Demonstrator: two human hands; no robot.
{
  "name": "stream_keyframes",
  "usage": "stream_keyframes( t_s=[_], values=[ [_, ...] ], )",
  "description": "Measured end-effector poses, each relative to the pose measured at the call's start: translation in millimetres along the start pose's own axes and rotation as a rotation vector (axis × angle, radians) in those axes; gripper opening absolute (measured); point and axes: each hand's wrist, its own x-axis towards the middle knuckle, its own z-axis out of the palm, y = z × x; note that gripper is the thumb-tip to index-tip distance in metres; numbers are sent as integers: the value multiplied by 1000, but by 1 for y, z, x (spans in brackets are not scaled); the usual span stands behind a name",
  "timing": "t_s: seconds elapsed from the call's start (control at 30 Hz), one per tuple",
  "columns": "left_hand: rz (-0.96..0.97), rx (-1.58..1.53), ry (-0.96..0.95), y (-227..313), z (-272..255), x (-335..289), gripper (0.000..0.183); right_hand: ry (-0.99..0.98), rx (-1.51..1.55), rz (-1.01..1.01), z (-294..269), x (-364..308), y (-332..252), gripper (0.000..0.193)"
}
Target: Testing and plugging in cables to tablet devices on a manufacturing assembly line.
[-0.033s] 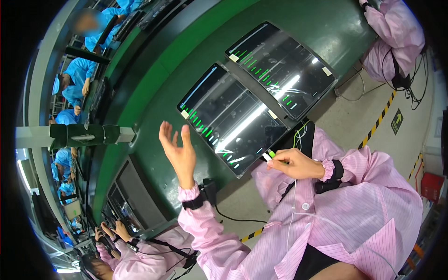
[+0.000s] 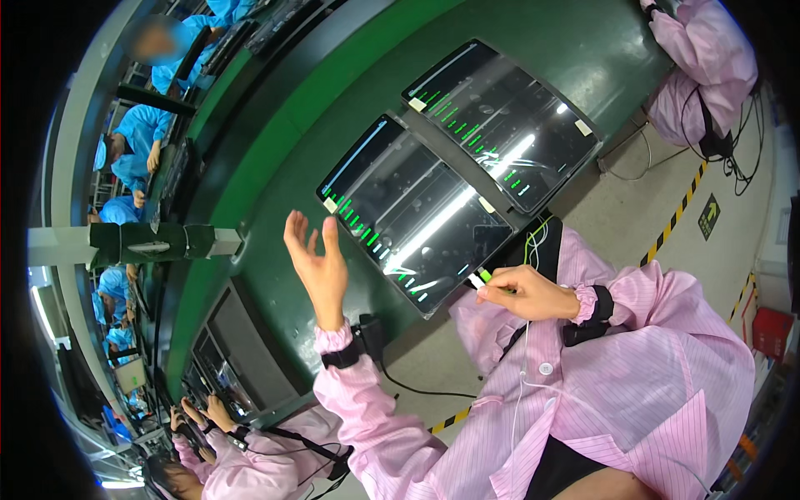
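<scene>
My right hand (image 2: 529, 293) pinches two small cable plugs, one white (image 2: 476, 281) and one green (image 2: 486, 274), at the near right corner of a flat dark screen (image 2: 417, 212). I cannot tell whether either plug sits in a port. Raised to the left of that screen, my left hand (image 2: 317, 271) holds nothing, its fingers apart. Green and white lines glow on the dark screen, and pale yellow stickers mark its edges. Alongside it, farther right, lies a second lit screen (image 2: 508, 125) of the same kind.
Both screens rest on a green bench (image 2: 275, 225). A black adapter (image 2: 369, 337) with a cord hangs at its near edge. A grey post (image 2: 167, 242) wrapped in green stands left. One pink-clothed person (image 2: 275, 454) works at lower left, another (image 2: 708, 50) at upper right.
My left hand has shifted very slightly left. My right hand, the plugs and the screens stay where they were.
</scene>
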Motion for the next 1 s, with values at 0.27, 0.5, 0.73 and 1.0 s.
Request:
stream_keyframes(
  t_s=[0.27, 0.5, 0.73, 1.0],
  values=[
    [50, 136, -146, -19, 26, 48, 58, 57, -50, -55, 3, 0, 3, 24],
    [25, 214, -207, -15, 34, 55, 55, 96, -11, -51, 12, 3, 7, 23],
    [-55, 210, -246, 0, 38, 49, 57, 99, 95, 19, 10, 3, 0, 23],
    [27, 271, -266, -23, 31, 54, 59, 40, 59, 19, 1, 9, 1, 21]
  ],
)
